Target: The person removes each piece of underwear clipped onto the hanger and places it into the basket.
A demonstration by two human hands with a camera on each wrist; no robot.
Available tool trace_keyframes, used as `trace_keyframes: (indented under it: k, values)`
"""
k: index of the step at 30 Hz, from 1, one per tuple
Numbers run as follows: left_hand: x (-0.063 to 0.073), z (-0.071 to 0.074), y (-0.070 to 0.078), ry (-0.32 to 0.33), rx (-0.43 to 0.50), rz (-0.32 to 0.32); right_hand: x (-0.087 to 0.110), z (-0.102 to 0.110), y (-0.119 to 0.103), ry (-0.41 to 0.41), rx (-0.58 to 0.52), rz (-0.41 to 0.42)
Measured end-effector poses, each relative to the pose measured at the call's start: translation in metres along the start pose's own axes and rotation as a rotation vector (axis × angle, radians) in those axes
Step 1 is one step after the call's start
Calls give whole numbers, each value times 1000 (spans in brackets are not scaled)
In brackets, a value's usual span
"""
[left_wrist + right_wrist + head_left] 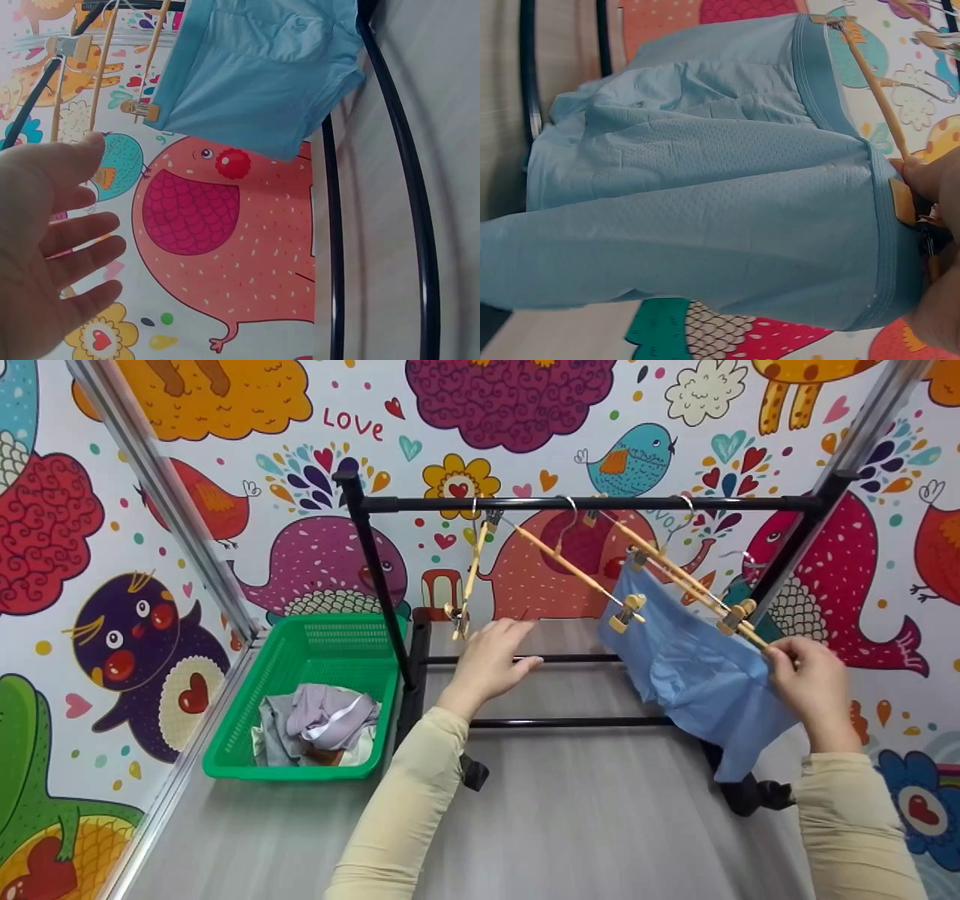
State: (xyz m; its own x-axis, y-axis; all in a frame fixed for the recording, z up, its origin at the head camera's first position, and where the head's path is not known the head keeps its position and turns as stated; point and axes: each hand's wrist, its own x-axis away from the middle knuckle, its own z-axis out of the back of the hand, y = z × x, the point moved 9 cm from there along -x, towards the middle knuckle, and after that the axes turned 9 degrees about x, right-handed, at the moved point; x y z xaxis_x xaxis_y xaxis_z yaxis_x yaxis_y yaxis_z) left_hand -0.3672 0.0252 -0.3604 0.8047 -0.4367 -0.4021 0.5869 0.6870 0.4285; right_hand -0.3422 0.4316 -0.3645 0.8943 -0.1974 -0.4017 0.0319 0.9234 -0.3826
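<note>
Light blue shorts [690, 675] hang by their waistband from the clips of a wooden clip hanger [877, 90]. My right hand [814, 690] pinches that hanger's near end with thumb and fingers, just beside a clip [903, 201]. The shorts spread out below the bar, and the right wrist view shows their waistband and folds up close. My left hand [491, 664] is raised in front of the rack with fingers spread and nothing held. Close to its fingertips is the clip end of a bare hanger [472, 570], and another bare hanger [574, 564] hangs between my hands.
A black clothes rack [517, 504] on casters carries the hangers. Left of it stands a green basket [225, 735] with crumpled grey and lilac clothes [330, 716]. Behind the rack is a wall with cartoon animals; metal posts [161, 495] stand at the sides.
</note>
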Motion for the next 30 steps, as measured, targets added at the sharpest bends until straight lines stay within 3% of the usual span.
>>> trace_keyframes:
  k: [10,19,26,30]
  values:
    - [6,-7,-12,17,-26,-25,20,-38,-3,-52,-38,115]
    - [18,-22,-36,14,-66,1,36,-61,-16,-58,-57,210]
    - [30,-30,-59,5,-60,70,46,-70,-32,5,-89,325]
    - [36,-32,-70,10,-61,112,49,-76,-42,-4,-97,370]
